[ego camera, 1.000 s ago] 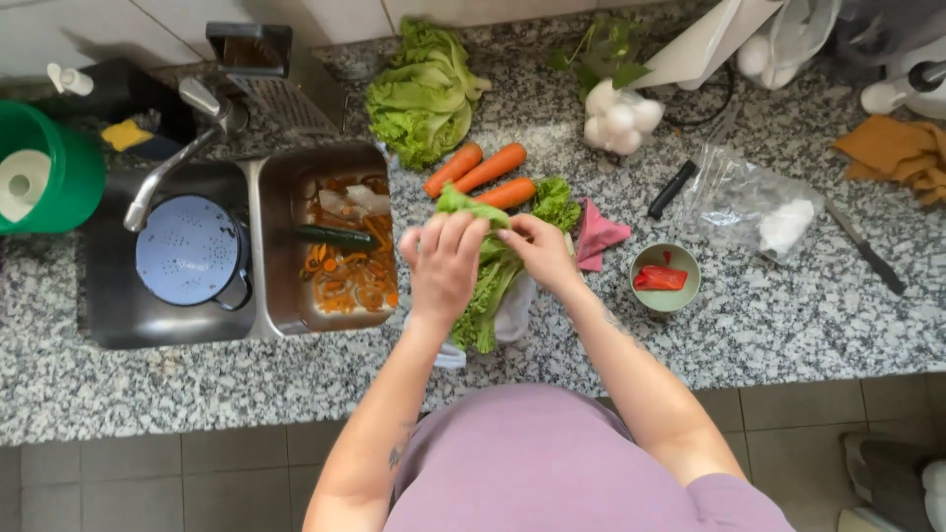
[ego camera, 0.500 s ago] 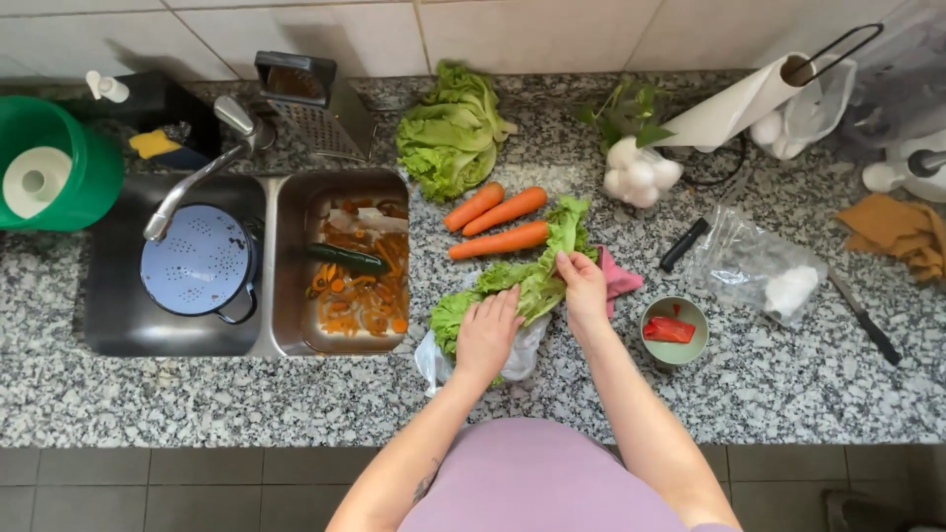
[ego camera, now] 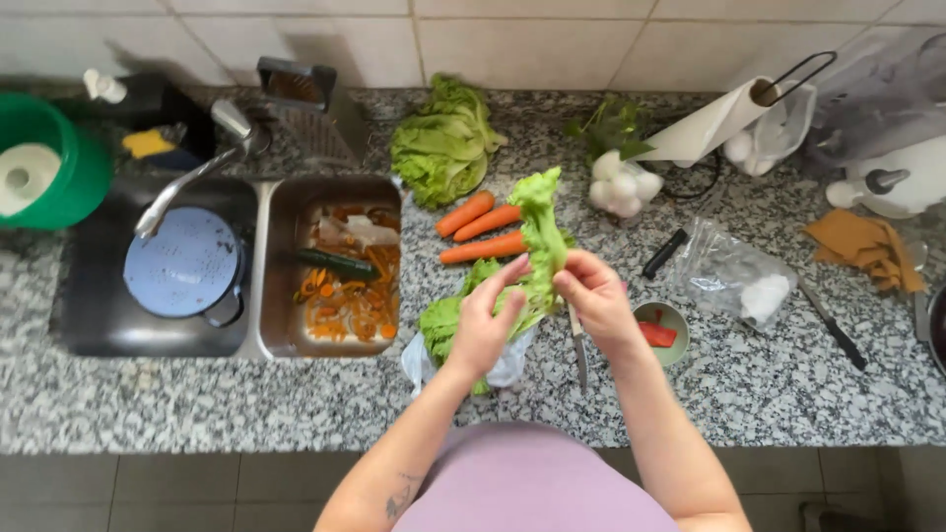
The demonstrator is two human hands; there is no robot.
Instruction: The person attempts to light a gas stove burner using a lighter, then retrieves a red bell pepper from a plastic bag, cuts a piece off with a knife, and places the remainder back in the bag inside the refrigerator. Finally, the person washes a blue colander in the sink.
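Mid-frame, both the left hand (ego camera: 483,330) and the right hand (ego camera: 594,300) have their fingers closed on a raised lettuce leaf (ego camera: 540,241). Pulled apart, the leaf could tear; the knife (ego camera: 578,353) below might get knocked.

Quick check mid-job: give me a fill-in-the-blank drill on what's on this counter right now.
1. Both the left hand and the right hand hold a green ____ leaf.
2. Behind the leaf, ____ carrots lie on the granite counter.
3. The blue colander sits in the ____ sink basin.
4. The small green bowl holds something ____.

Missing words: lettuce; three; left; red
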